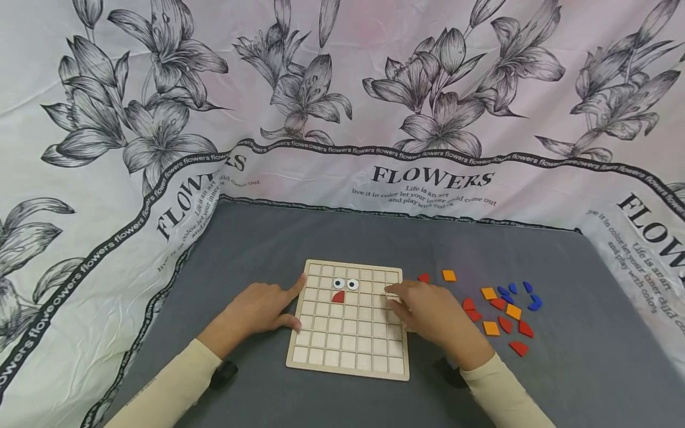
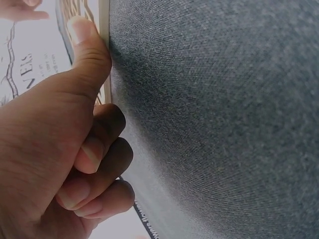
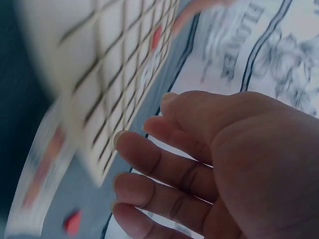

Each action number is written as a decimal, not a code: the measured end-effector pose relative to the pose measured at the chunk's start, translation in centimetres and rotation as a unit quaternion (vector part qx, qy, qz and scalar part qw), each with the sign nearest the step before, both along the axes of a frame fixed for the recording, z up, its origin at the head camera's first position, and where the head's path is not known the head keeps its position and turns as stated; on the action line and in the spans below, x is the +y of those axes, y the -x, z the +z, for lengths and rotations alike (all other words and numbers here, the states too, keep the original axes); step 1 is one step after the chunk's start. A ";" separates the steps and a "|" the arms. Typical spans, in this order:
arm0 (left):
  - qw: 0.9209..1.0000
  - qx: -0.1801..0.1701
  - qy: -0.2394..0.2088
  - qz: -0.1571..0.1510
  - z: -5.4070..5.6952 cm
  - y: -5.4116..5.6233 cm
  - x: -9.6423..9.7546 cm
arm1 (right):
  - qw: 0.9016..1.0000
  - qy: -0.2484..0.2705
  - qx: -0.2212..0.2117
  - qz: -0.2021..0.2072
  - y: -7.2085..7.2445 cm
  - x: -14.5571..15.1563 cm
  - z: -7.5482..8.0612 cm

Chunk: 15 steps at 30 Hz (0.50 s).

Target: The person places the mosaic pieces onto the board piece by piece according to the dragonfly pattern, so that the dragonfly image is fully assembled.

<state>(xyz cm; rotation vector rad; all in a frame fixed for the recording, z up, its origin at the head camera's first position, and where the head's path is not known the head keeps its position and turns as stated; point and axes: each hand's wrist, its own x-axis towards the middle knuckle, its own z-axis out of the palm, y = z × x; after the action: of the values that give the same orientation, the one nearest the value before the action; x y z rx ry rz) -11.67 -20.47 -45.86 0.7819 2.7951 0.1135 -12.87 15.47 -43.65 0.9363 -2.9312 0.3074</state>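
Note:
A pale wooden grid board [image 1: 348,327] lies on the grey cloth. My left hand [image 1: 262,306] holds its left edge, index fingertip high up and thumb lower down. The left wrist view shows that thumb [image 2: 89,55] on the rim and other fingers curled below it. Two googly-eye discs [image 1: 345,284] and a red quarter-round piece [image 1: 338,296] sit in cells near the board's top. Over the right side reaches my right hand [image 1: 428,312], its index fingertip low over a cell. In the right wrist view its fingers [image 3: 164,167] are loosely bent, with nothing visible between them.
Right of the board lie scattered red pieces [image 1: 518,348], orange squares [image 1: 490,328] and blue pieces [image 1: 535,302]. A pale strip with red marks [image 3: 40,174] shows beside the board in the right wrist view. A flower-printed cloth [image 1: 321,172] rises behind.

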 end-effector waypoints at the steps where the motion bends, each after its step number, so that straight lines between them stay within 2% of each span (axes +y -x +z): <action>1: 1.000 -0.001 0.000 0.002 0.1 0.0 0.0 | 1.000 0.002 0.000 -0.006 0.1 0.7 0.0; 9: 1.000 -0.008 -0.008 0.008 0.3 -0.1 -0.1 | 0.997 0.026 -0.028 -0.069 0.8 6.0 1.1; 15: 1.000 -0.005 -0.014 0.000 0.2 -0.1 -0.1 | 0.995 0.029 0.004 -0.094 0.7 8.4 1.1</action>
<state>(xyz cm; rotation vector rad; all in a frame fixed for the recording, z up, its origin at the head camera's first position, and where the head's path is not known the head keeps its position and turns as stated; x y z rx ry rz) -11.58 -20.56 -45.67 0.7850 2.7897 0.1559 -13.58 23.92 -42.57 0.6461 -2.9561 0.3759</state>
